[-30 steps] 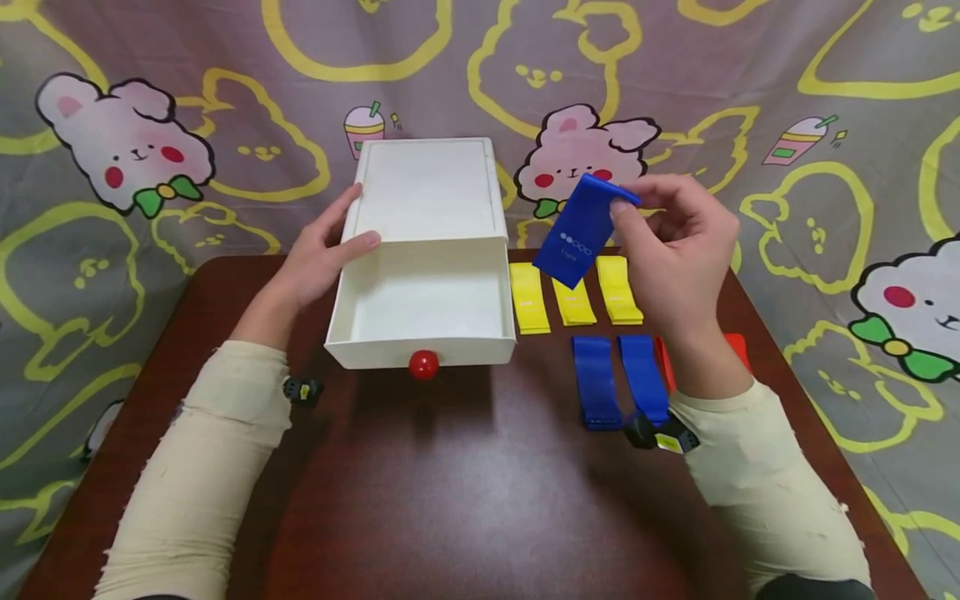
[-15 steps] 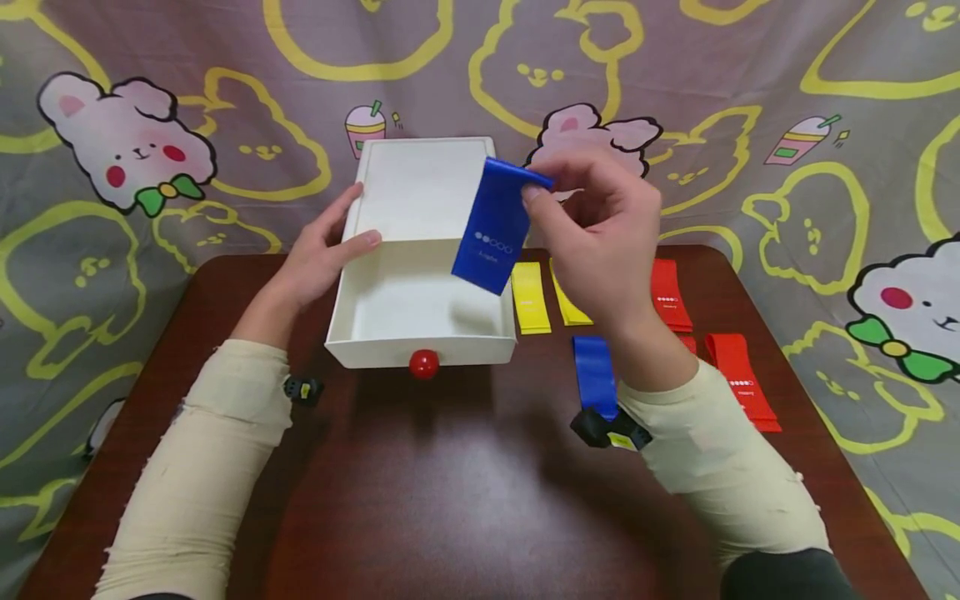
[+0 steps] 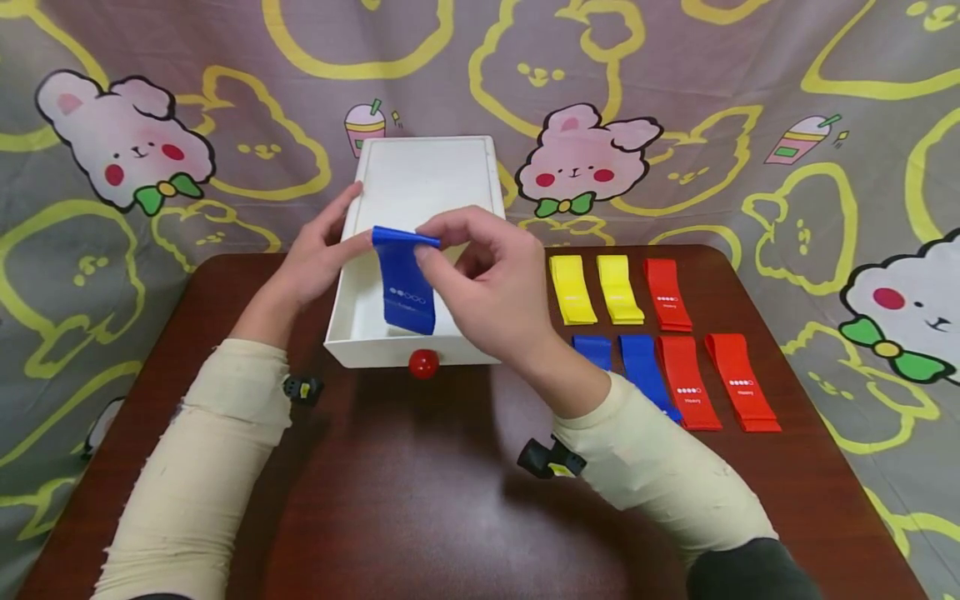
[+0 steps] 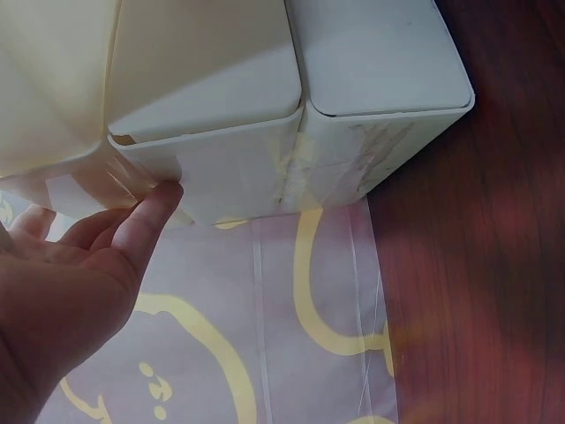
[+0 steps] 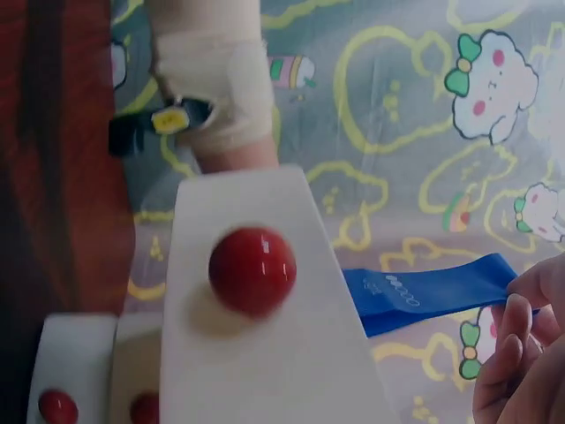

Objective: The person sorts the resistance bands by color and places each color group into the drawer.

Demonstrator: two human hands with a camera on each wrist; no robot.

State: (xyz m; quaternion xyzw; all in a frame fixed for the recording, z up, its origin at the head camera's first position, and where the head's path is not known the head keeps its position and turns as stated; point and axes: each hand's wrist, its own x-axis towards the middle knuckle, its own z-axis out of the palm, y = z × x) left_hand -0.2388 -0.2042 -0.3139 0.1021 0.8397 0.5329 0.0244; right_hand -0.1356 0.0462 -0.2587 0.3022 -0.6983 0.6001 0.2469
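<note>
My right hand [image 3: 487, 283] pinches the top end of a folded blue resistance band [image 3: 408, 287] between thumb and fingers. The band, marked "Light", hangs over the pulled-out top drawer [image 3: 363, 333] of a white drawer cabinet [image 3: 427, 175]. That drawer's front carries a red ball knob [image 3: 423, 363]. My left hand [image 3: 311, 258] rests along the cabinet's left side, fairly straight fingers touching its wall; the blue band hides the thumb tip. In the right wrist view, the band [image 5: 433, 290] runs behind the drawer front [image 5: 265, 353].
Right of the cabinet lie folded yellow bands [image 3: 573, 290], blue bands [image 3: 647, 375] and red bands [image 3: 688, 383] on the dark wooden table [image 3: 450, 517]. Lower drawers with red knobs [image 5: 58, 406] show in the right wrist view. A patterned curtain [image 3: 697, 83] hangs behind.
My right hand has carried the blue band leftward and lower, from above the yellow bands to over the drawer. My left hand has stayed at the cabinet's side.
</note>
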